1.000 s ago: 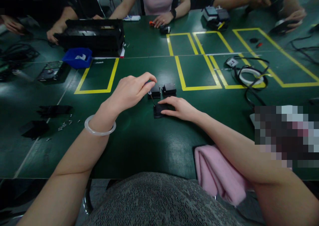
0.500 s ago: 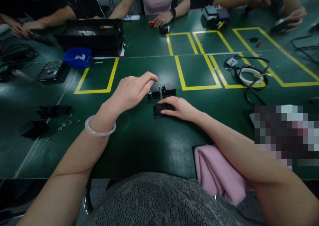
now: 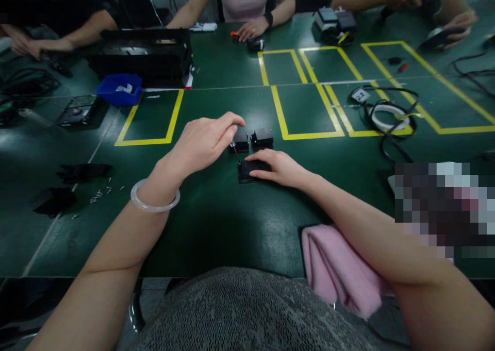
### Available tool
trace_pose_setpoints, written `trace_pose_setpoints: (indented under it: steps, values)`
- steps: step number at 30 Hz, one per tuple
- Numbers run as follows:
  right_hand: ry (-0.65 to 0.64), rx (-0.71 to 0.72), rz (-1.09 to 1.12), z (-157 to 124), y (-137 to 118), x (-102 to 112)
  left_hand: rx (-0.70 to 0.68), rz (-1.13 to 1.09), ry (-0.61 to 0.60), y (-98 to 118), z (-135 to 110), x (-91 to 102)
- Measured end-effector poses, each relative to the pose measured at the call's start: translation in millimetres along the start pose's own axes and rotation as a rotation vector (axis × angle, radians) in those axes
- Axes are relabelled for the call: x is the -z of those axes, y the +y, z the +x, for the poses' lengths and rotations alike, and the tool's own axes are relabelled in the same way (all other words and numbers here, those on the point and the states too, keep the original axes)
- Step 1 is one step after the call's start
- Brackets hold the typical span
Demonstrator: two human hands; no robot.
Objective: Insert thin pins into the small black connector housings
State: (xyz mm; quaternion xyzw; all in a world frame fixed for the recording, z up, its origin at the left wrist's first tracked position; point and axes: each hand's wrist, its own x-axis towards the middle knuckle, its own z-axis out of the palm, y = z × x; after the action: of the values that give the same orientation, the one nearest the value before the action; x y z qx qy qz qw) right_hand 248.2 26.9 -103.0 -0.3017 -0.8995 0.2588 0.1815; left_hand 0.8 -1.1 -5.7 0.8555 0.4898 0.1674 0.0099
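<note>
My left hand (image 3: 209,140) is closed around the handle of a screwdriver (image 3: 236,152), most of which my fingers hide. Its thin shaft slants down to the left end of a small black plastic part (image 3: 247,172) lying on the green table. Thumb and fingers of my right hand (image 3: 276,168) grip that part from the right and press it down. Just behind it stand two similar black blocks, a left one (image 3: 242,142) and a right one (image 3: 262,138), with small screws showing at their edges.
Loose screws (image 3: 101,194) and black parts (image 3: 54,201) lie at left. A blue bin (image 3: 120,89) sits before a long black case (image 3: 143,57). Coiled cable (image 3: 390,118) lies at right, a pink cloth (image 3: 332,268) at the front edge. Co-workers sit opposite.
Both my hands, the screwdriver and the black part keep their places. Across the table at far left, a co-worker's hands have shifted slightly.
</note>
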Motion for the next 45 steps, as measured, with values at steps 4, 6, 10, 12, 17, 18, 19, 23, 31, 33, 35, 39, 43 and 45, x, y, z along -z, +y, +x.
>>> trace_pose_setpoints:
  steps: [4,6,10,12,17,18,19,23,31,33,35,39,43,45]
  values:
    - [0.007,0.006,0.004,-0.6,-0.1,0.3,0.015,0.017,0.013,0.7,0.6,-1.5]
    - [0.01,0.008,0.004,-0.6,-0.4,0.4,0.014,0.014,0.013,1.5,0.8,-1.5]
    - [0.007,0.008,0.01,0.0,-0.8,0.3,-0.001,-0.02,0.014,2.1,0.9,-1.0]
    - [0.005,0.004,0.011,0.3,-0.9,0.3,-0.011,-0.028,0.013,2.2,0.7,-0.7]
    - [0.01,0.006,0.011,0.4,-0.9,0.5,-0.022,-0.013,0.0,3.7,0.0,0.8]
    - [0.009,0.006,0.01,0.4,-1.0,0.6,-0.02,-0.01,0.003,4.0,0.0,0.9]
    - [0.009,0.005,0.01,0.3,-1.1,0.7,-0.017,-0.005,0.007,4.1,0.1,0.9]
    - [0.003,0.001,0.016,0.4,-1.4,0.6,0.001,-0.009,0.034,3.5,0.9,-2.0]
    - [0.006,0.001,0.023,0.5,0.0,-0.1,-0.01,0.007,0.087,1.9,1.1,-8.3]
    - [0.009,0.002,0.021,0.1,0.3,-0.2,-0.009,0.022,0.095,1.8,0.9,-8.0]
    - [0.008,0.0,0.02,-0.4,0.4,-0.2,-0.003,0.031,0.091,1.6,0.7,-7.1]
    - [0.009,0.001,0.023,-0.7,0.4,-0.1,0.001,0.014,0.063,2.4,0.5,-3.9]
    - [0.009,0.004,0.03,-0.1,0.1,-0.1,-0.013,-0.005,0.013,4.8,-0.3,0.4]
    - [0.006,-0.001,0.03,0.4,-0.2,-0.3,-0.016,-0.011,-0.005,5.6,-0.7,1.9]
